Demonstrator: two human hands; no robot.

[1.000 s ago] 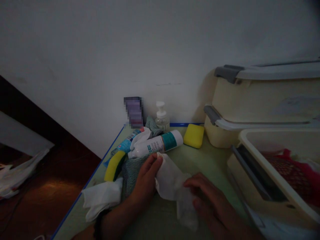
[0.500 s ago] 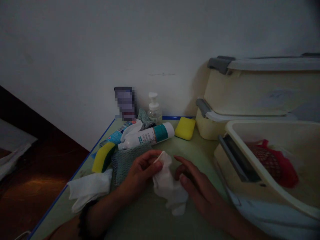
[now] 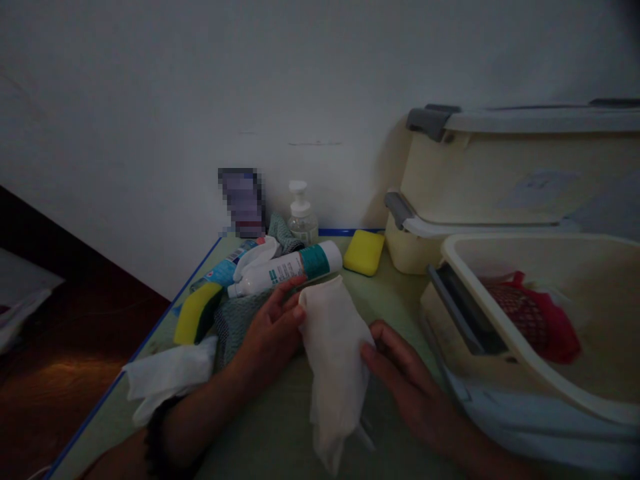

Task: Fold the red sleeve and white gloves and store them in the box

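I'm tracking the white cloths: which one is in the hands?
The white cloth hanging between the left hand and the right hand. The folded one lies near the left edge of the table; another white piece lies beside the white bottle.

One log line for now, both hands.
left hand: gripping thin white item | right hand: gripping its side | nearby: teal-labelled bottle

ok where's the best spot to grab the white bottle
Probably the teal band of the white bottle, from above, on the right: it lies on its side, with that end free of the gray cloth by its narrow left end.
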